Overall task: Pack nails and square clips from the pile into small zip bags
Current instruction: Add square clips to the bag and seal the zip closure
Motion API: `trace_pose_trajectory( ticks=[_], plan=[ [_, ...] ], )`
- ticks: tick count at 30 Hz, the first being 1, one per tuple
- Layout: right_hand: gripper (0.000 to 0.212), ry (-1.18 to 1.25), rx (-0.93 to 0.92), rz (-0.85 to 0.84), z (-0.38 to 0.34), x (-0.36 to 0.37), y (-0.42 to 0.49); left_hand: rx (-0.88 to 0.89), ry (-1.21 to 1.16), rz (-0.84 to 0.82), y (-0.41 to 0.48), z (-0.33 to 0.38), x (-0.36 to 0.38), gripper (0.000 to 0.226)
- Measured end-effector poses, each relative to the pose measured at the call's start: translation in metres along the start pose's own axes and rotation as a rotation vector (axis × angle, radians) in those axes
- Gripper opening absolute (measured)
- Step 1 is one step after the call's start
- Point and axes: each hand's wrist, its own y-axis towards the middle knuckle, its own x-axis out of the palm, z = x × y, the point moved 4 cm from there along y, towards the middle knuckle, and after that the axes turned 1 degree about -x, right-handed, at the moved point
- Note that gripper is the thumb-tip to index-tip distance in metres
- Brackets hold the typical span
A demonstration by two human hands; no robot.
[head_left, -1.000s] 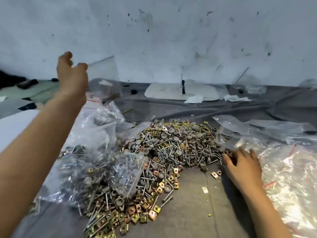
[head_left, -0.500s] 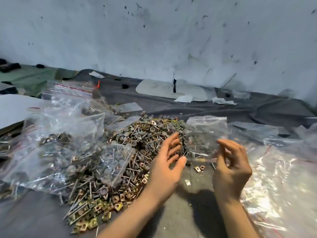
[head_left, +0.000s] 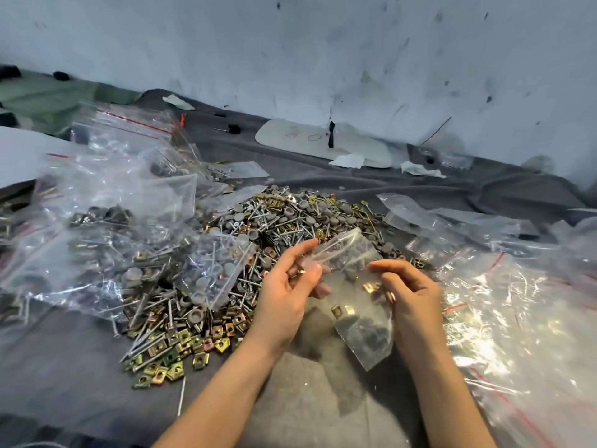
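Observation:
A small clear zip bag (head_left: 358, 299) hangs between both hands above the grey cloth. My left hand (head_left: 287, 286) pinches its left upper edge and my right hand (head_left: 410, 292) grips its right side. The bag looks empty; brass clips on the cloth show through it. Behind the hands lies the pile of nails and brass square clips (head_left: 258, 240), spreading toward me at the left (head_left: 181, 344).
Filled clear bags (head_left: 106, 227) are heaped at the left. A stack of empty zip bags with red strips (head_left: 517, 318) lies at the right. Grey cloth (head_left: 64, 367) covers the surface; a white wall (head_left: 323, 59) stands behind. A loose nail (head_left: 181, 396) lies near me.
My left hand came down from the far left and took the bag's edge. My right hand lifted the small bag off the stack and brought it nearer to me.

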Motion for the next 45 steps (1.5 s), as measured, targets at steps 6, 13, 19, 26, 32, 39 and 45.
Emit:
trace_pose_trajectory(
  ticks=[6, 13, 19, 26, 32, 39, 45],
  plan=[
    [0.037, -0.054, 0.135, -0.045, 0.008, 0.003, -0.001, -0.053, 0.064, -0.050, 0.002, -0.002, 0.000, 0.015],
    [0.032, -0.082, 0.239, -0.072, 0.010, 0.004, -0.003, -0.070, 0.041, -0.155, -0.003, 0.003, 0.003, 0.023],
    [0.024, -0.321, 0.156, 0.080, 0.014, -0.013, 0.007, 0.091, 0.595, -0.222, -0.005, 0.001, -0.014, 0.012],
    [0.026, -1.141, -0.159, -0.155, 0.030, 0.006, 0.014, 0.157, 0.292, -0.176, -0.012, 0.009, -0.025, 0.016],
    [0.010, -1.253, -0.309, -0.110, 0.030, 0.014, 0.014, 0.224, 0.502, -0.098, -0.009, 0.007, -0.023, 0.018],
    [0.023, -0.419, -0.247, 0.181, -0.005, -0.002, 0.000, 0.358, 0.620, -0.096, -0.014, 0.003, -0.020, 0.019],
    [0.019, -0.278, -0.436, -0.150, -0.071, 0.034, -0.026, 0.426, 0.640, -0.165, -0.014, 0.004, -0.014, 0.017]
  ],
)
